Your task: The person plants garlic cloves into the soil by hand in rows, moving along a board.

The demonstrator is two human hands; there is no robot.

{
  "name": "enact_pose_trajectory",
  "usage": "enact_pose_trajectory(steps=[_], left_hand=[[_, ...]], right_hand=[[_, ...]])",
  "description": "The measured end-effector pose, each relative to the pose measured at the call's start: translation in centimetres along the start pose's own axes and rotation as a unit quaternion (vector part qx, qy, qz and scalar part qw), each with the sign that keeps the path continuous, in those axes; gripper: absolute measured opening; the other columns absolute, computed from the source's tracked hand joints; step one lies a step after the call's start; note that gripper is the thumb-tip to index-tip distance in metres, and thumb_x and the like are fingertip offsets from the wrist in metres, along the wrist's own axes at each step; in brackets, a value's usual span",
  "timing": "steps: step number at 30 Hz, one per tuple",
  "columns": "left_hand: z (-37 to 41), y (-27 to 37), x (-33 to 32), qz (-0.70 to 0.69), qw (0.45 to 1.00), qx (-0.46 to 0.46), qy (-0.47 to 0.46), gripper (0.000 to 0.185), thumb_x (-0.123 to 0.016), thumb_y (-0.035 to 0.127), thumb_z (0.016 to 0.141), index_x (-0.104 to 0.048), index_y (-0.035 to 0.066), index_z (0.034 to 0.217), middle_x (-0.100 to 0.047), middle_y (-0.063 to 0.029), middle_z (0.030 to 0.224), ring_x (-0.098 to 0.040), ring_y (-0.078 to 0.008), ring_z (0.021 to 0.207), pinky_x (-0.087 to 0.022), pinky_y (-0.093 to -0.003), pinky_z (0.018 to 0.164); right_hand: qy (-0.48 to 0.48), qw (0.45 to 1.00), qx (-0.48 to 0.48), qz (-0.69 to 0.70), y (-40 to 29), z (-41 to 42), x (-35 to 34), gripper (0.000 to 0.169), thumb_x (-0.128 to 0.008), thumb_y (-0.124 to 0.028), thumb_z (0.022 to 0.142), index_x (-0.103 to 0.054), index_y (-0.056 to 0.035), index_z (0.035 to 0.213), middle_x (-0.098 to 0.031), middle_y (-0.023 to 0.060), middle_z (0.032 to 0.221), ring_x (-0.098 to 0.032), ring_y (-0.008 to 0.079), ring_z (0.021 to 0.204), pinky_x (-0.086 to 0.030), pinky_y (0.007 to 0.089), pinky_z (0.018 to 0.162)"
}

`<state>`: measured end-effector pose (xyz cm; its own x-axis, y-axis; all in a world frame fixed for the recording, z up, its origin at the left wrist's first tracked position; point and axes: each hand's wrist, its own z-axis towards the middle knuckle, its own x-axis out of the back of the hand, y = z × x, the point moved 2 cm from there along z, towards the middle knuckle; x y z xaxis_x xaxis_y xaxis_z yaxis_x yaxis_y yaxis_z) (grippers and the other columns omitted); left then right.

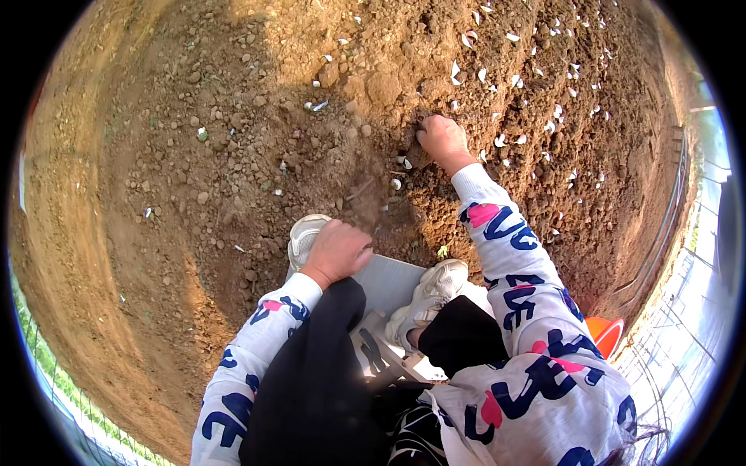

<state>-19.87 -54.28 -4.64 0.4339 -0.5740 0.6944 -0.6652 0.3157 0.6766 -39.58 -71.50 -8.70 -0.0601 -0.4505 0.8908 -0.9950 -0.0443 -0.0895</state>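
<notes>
My right hand (443,140) reaches down to the loose brown soil (379,140), its fingertips touching the ground and partly hidden. Whether it pinches anything does not show. Many white garlic cloves (500,140) stick out of the darker soil to its right and beyond it. Just below the hand lie a pale clove (396,184) and another clove (404,163). Over my left knee, my left hand (338,250) is curled with its back up, close to my left shoe (304,239). What its palm may hold is hidden.
Between my shoes is a grey board (389,282). An orange container (606,335) stands at my right, partly behind my sleeve. Wire mesh (670,355) borders the soil on the right. Clods and small stones (233,151) cover the ground at left.
</notes>
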Motion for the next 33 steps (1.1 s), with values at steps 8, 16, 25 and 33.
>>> enact_pose_trajectory(steps=[8,16,25,33], left_hand=[[0.1,0.3,-0.2,-0.02,0.999,-0.023,0.028,0.012,-0.057,0.023,0.068,-0.058,0.011,0.071,-0.055,-0.0037,0.064,-0.052,-0.0214,0.067,-0.038,-0.0329,0.067],[-0.2,-0.1,0.1,-0.009,1.0,-0.012,0.012,0.012,-0.057,0.023,0.068,-0.058,0.011,0.07,-0.055,-0.0035,0.065,-0.053,-0.021,0.068,-0.037,-0.0333,0.067],[-0.1,-0.1,-0.1,-0.017,0.999,-0.017,0.029,0.013,-0.057,0.023,0.068,-0.058,0.011,0.07,-0.055,-0.0039,0.064,-0.053,-0.0212,0.068,-0.037,-0.0335,0.067],[-0.3,-0.4,-0.1,-0.013,0.999,-0.012,0.031,0.014,-0.057,0.025,0.068,-0.058,0.011,0.07,-0.056,-0.0042,0.065,-0.053,-0.0217,0.067,-0.038,-0.0332,0.066]], right_hand=[[-0.017,0.999,-0.051,-0.004,-0.8,-1.0,0.4,0.018,-0.056,-0.019,0.073,-0.06,-0.0113,0.089,-0.06,0.011,0.091,-0.055,0.0268,0.091,-0.037,0.0421,0.084],[0.183,0.965,0.187,0.02,-1.7,-5.5,1.0,0.012,-0.061,-0.024,0.071,-0.059,-0.0135,0.076,-0.051,0.0038,0.072,-0.05,0.0216,0.075,-0.038,0.0344,0.068],[0.183,0.971,0.144,-0.06,-3.4,-6.3,-1.9,0.002,-0.057,-0.016,0.066,-0.057,-0.0144,0.066,-0.048,0.0035,0.073,-0.047,0.0208,0.079,-0.034,0.0342,0.069],[0.152,0.974,0.155,0.066,-1.4,-4.9,1.0,0.01,-0.06,-0.02,0.073,-0.06,-0.0105,0.076,-0.053,0.0045,0.073,-0.055,0.0205,0.073,-0.045,0.0331,0.065]])
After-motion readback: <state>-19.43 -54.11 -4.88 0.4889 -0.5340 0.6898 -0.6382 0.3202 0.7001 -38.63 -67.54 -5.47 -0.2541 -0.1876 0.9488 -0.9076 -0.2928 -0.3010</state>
